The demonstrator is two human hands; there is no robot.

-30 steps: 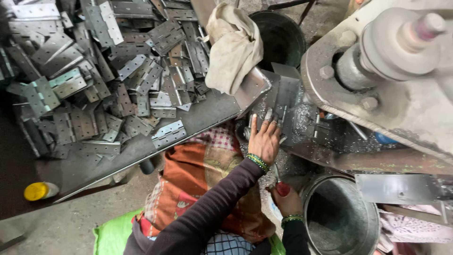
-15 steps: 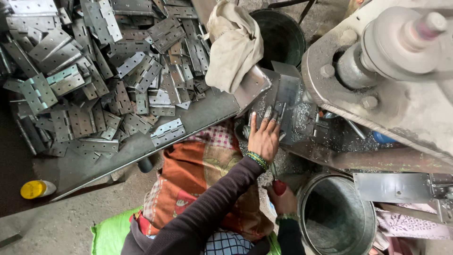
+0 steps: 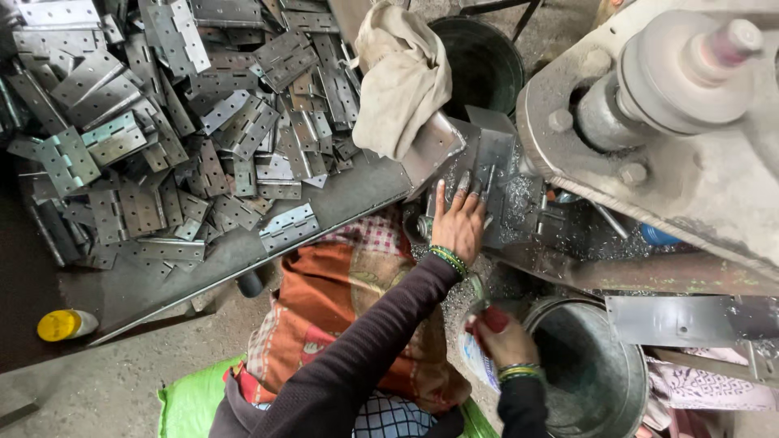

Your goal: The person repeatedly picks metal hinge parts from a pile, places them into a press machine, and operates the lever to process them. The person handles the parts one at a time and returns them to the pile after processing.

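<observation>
the left hand lies flat, fingers spread, pressing a metal plate on the machine bed, beside the spindle. keep fingers clear of it and the plate squared. the right hand grips something red by the bucket. the hinges lie well left.

A heap of grey metal hinges covers a slanted steel tray. A beige cloth hangs over its upper edge, beside a dark bucket. A yellow-capped bottle lies on the floor near a green sack
</observation>
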